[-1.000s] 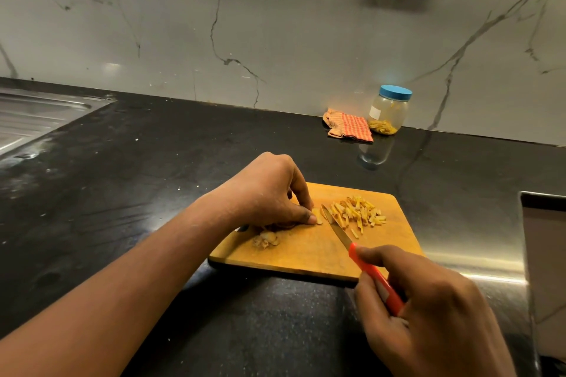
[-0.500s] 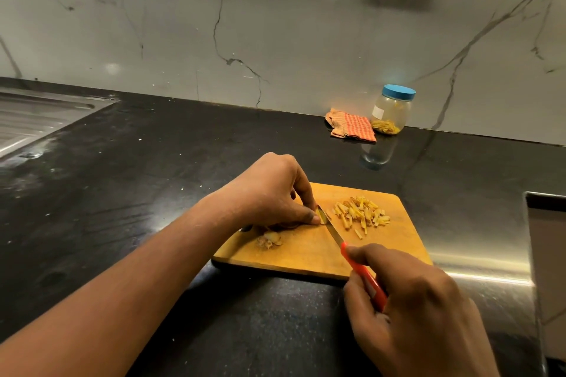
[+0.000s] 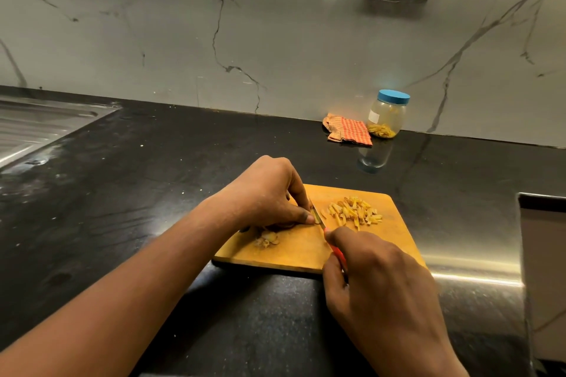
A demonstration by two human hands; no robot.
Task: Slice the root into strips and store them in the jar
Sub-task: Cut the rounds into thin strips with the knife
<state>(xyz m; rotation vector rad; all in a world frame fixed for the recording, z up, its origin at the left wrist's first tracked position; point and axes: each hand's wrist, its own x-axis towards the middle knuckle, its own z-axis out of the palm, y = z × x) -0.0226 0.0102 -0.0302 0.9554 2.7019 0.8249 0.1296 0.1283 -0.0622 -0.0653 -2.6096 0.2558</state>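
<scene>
Pinning the small root (hidden beneath curled fingertips [image 3: 307, 218], probably firm and slippery) to the board [image 3: 301, 255] at mid-frame, the left hand [image 3: 269, 196] pinches it beside the knife [image 3: 317, 217], whose handle the right hand [image 3: 378, 280] clasps.

Cannot see the root piece under the curled left hand [image 3: 269, 196], nor most of the red plastic knife handle [image 3: 337, 253] inside the gripping right hand [image 3: 376, 281]. Loses the ribbed steel drainboard [image 3: 36, 128] past the left edge.
</scene>
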